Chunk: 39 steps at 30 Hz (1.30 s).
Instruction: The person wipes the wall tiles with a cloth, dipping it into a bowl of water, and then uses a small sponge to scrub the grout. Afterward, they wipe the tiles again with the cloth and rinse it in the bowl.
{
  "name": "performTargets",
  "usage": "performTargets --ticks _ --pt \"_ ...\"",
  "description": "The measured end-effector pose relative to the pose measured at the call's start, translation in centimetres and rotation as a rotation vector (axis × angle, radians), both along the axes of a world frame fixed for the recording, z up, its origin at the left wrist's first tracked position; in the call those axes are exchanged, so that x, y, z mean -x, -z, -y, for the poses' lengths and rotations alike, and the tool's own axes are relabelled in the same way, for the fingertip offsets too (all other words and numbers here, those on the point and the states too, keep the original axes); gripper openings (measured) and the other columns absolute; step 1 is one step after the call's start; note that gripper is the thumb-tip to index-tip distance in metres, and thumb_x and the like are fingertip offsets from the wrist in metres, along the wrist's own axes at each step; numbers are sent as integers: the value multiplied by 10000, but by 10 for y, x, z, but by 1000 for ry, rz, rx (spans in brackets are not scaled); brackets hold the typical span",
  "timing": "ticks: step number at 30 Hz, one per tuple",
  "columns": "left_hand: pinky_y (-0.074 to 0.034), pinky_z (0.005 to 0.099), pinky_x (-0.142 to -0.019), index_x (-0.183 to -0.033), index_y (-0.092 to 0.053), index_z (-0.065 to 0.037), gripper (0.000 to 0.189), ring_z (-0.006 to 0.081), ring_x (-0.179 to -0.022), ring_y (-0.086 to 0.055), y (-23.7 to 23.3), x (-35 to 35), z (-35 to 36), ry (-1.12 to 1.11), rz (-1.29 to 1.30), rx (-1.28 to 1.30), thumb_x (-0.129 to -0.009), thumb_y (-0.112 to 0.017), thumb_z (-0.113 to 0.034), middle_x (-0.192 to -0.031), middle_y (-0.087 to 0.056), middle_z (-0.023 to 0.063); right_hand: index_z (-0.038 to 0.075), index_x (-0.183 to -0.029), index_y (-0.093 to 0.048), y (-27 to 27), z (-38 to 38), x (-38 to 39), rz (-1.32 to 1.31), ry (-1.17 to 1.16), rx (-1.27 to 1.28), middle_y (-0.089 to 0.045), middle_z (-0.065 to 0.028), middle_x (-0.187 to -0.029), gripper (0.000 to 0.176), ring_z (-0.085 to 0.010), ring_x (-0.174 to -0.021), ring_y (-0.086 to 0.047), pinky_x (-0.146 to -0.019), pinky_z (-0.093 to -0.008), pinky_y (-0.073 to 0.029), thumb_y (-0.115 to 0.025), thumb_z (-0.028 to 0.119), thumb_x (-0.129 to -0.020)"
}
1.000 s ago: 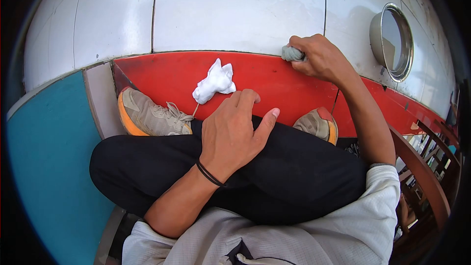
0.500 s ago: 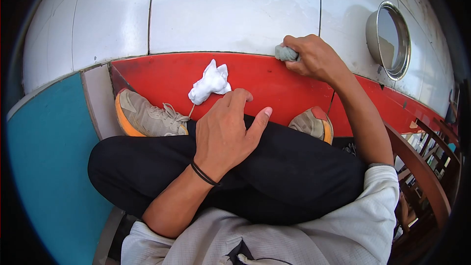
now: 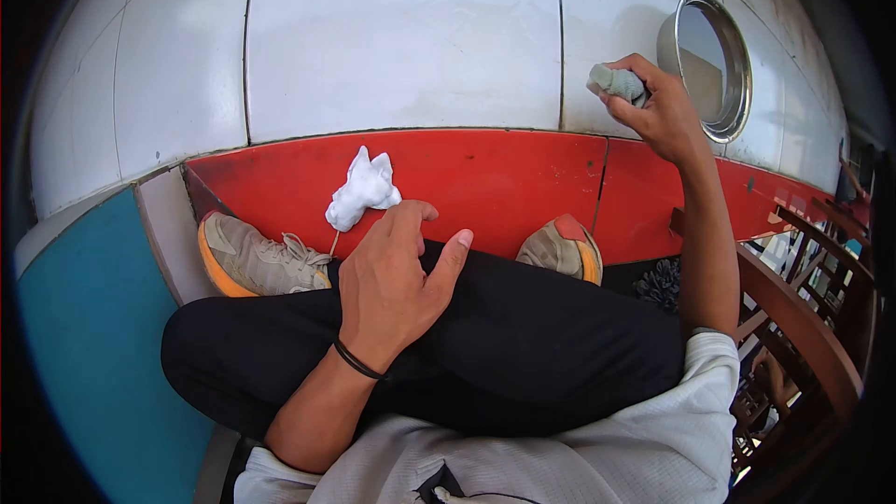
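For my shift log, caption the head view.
Right hand grips a grey-green cloth beside a metal bowl.

Right hand point(image 3: 661, 112) has carried grey cloth point(image 3: 618, 83) closer to metal bowl point(image 3: 668, 45).

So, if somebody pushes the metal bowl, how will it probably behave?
The metal bowl should keep its shape, since its wall looks rigid. It may slide easily, as the white tiles look glossy. The flat, reflective surface inside suggests liquid, so it could slosh.

Place type unclear, tiled floor point(image 3: 401, 47), wooden chairs point(image 3: 808, 322)
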State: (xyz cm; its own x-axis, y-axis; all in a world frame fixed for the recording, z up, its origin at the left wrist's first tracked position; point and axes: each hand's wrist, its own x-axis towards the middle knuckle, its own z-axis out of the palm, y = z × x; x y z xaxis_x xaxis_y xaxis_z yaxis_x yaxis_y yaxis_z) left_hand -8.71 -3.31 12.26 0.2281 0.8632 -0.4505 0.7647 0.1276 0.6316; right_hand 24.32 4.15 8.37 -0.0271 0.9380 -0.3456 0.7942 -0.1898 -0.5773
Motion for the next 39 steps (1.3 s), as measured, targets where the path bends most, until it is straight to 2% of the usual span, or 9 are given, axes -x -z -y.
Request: performTargets --ticks 10,13,16,21,22,25,26,27,39 --pt "-435 349 -545 -1065 -639 -44 311 228 -577 -543 2 -3 0 50 47 -45 -866 -778 -239 -723 -541 63 31 -1138 -636 40 14 1 -114 -9 -43 -694 -178 -806 340 -312 -690 -669 -678 -377 -530 -709 164 -834" --pt "-433 350 -541 -1066 -641 -45 311 226 -580 -548 3 -3 -1 58 46 -53 -859 -781 -230 -726 -545 63 31 -1150 -627 33 5 5 -127 244 -175 -697 -188 -829 340 -331 -713 -685 -668 -385 -534 -712 150 -843" --pt "-447 343 -549 -1071 -641 -46 324 223 -598 -568 1 -4 -3 66 35 -9 -849 -789 -231 -740 -564 65 30 -1170 -612 52 7 -3 -109 16 -143 -699 -194 -859 357 -354 -732 -691 -658 -398 -540 -714 130 -843" --pt "-472 340 -568 -1081 -641 -42 343 220 -639 -598 -2 -9 -9 86 19 108 -844 -794 -237 -758 -588 70 21 -1189 -593 58 13 0 -71 66 -283 -699 -200 -907 370 -371 -746 -693 -670 -415 -550 -704 121 -850" --pt "-507 338 -612 -1243 -584 -7 503 206 -706 -611 -1 -5 -11 167 12 167 -884 -766 -309 -831 -601 80 18 -1191 -590 61 14 -2 -51 62 -257 -699 -203 -917 372 -371 -750 -694 -675 -416 -552 -702 120 -851" --pt "-488 339 -584 -1053 -646 -42 336 224 -663 -618 -5 -13 -11 88 65 119 -857 -792 -273 -746 -593 64 8 -1195 -577 58 12 -4 -77 120 -293 -698 -213 -918 373 -369 -754 -698 -684 -418 -554 -697 124 -862" --pt "-504 321 -645 -1269 -556 -8 501 207 -699 -623 -3 -5 -10 177 70 206 -895 -764 -268 -844 -617 102 9 -1193 -573 58 7 -3 -73 115 -234 -698 -213 -916 365 -363 -748 -700 -684 -415 -554 -693 130 -870" --pt "-498 334 -649 -1242 -582 -13 444 229 -710 -619 -4 -5 -9 141 115 190 -899 -750 -240 -870 -621 110 9 -1191 -569 58 2 -2 -67 111 -175 -698 -213 -914 359 -358 -741 -701 -685 -413 -554 -689 135 -878" --pt "-466 328 -635 -1232 -603 -32 368 218 -690 -561 -24 12 -25 -51 323 222 -919 -731 -176 -869 -591 98 1 -1147 -558 61 -202 26 44 201 -313 -682 -202 -785 304 -371 -730 -672 -670 -461 -502 -605 230 -952"
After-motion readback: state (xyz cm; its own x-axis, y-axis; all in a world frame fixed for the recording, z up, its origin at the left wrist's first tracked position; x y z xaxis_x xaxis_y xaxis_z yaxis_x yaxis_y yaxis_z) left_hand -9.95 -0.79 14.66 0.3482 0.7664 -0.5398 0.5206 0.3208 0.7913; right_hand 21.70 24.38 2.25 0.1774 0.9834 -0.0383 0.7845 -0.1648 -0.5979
